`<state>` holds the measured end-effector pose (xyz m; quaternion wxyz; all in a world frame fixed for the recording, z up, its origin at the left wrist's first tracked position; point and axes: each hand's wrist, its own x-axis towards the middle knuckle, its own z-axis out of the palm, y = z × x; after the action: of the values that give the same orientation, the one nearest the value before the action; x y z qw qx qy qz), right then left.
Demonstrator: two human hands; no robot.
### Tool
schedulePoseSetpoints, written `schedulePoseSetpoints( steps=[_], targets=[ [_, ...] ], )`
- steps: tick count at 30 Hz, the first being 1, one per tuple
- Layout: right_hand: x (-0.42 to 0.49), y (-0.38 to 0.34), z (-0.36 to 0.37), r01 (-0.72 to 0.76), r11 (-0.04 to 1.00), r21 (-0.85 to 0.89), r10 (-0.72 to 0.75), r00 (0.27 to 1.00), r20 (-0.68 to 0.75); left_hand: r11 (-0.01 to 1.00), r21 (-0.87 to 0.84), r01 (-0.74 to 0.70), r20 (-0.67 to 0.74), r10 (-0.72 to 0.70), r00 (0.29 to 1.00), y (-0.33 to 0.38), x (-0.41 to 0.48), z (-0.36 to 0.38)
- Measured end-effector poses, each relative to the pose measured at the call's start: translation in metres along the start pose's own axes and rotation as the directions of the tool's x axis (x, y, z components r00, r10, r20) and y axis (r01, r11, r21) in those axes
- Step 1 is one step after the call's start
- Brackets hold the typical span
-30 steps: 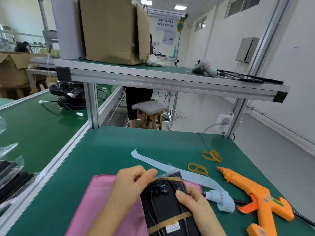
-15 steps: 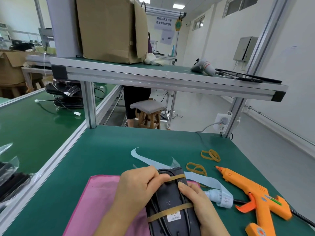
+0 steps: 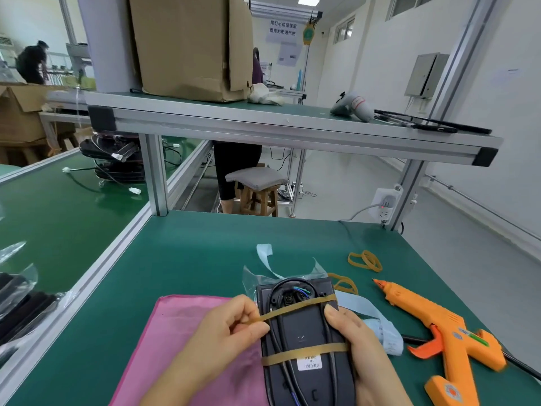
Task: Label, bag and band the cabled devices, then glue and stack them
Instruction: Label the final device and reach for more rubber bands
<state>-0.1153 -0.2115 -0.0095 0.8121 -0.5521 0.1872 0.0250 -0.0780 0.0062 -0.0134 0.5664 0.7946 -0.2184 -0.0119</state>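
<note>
A black cabled device (image 3: 304, 332) in a clear bag lies at the near edge, partly over a pink cloth (image 3: 187, 347). A white label (image 3: 309, 363) shows near its lower band. Two tan rubber bands cross it: the lower band (image 3: 304, 353) sits flat, and the upper band (image 3: 295, 309) is stretched leftward off the device's edge. My left hand (image 3: 231, 332) pinches that upper band. My right hand (image 3: 357, 344) grips the device's right edge, thumb on top.
An orange glue gun (image 3: 445, 332) lies to the right with its black cord. Loose rubber bands (image 3: 364, 260) and a pale blue backing strip (image 3: 369, 315) lie behind the device. Bagged black devices (image 3: 20, 306) sit at the left. An aluminium-framed shelf (image 3: 292, 127) crosses above.
The upper band has come down over the device's top end and now runs across it, pulled out to the left. The device has shifted slightly away from me.
</note>
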Motion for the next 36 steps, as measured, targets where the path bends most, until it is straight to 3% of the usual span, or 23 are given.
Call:
schedulePoseSetpoints(
  steps=[3,6,11,14,16,17,19,21,23,25,29,36],
  targets=[
    [-0.001,0.003,0.003,0.05,0.998,-0.023,-0.05,0.999,-0.003,0.997,0.042,-0.065,-0.003,0.066,0.998,0.009,-0.002,0.0],
    [-0.001,0.006,0.005,0.083,0.994,-0.064,-0.083,0.997,0.008,0.932,0.314,-0.179,-0.034,0.2,0.979,0.011,-0.005,0.005],
    [-0.002,0.004,0.01,0.134,0.988,-0.078,-0.131,0.991,0.04,0.72,0.565,-0.404,-0.098,0.544,0.833,0.008,-0.004,0.016],
    [-0.003,0.0,0.012,0.147,0.987,-0.059,-0.142,0.987,0.073,0.744,0.545,-0.386,-0.231,0.576,0.784,0.004,-0.003,0.021],
    [-0.005,-0.001,0.014,0.141,0.988,-0.062,-0.134,0.986,0.096,0.817,0.494,-0.296,-0.358,0.502,0.787,0.003,-0.003,0.024],
    [-0.006,-0.002,0.016,0.138,0.988,-0.068,-0.131,0.986,0.103,0.89,0.402,-0.216,-0.442,0.395,0.805,0.003,-0.005,0.026],
    [-0.007,-0.001,0.018,0.138,0.987,-0.082,-0.13,0.986,0.101,0.997,0.049,-0.057,-0.542,0.075,0.837,0.003,-0.008,0.031],
    [-0.009,-0.001,0.02,0.143,0.984,-0.105,-0.133,0.987,0.094,0.941,-0.334,0.053,-0.423,-0.2,0.884,-0.001,-0.009,0.036],
    [-0.011,0.0,0.023,0.157,0.978,-0.141,-0.146,0.986,0.085,0.814,-0.554,0.173,-0.197,-0.33,0.923,-0.002,-0.008,0.04],
    [-0.014,0.002,0.025,0.186,0.966,-0.181,-0.174,0.981,0.083,0.749,-0.629,0.21,-0.143,-0.377,0.915,-0.003,-0.005,0.042],
    [-0.02,0.002,0.03,0.294,0.905,-0.307,-0.288,0.955,0.066,0.708,-0.681,0.187,-0.205,-0.429,0.88,-0.001,-0.002,0.042],
    [-0.028,0.003,0.036,0.454,0.8,-0.393,-0.457,0.885,0.092,0.671,-0.718,0.186,-0.159,-0.417,0.895,-0.01,-0.006,0.043]
  ],
)
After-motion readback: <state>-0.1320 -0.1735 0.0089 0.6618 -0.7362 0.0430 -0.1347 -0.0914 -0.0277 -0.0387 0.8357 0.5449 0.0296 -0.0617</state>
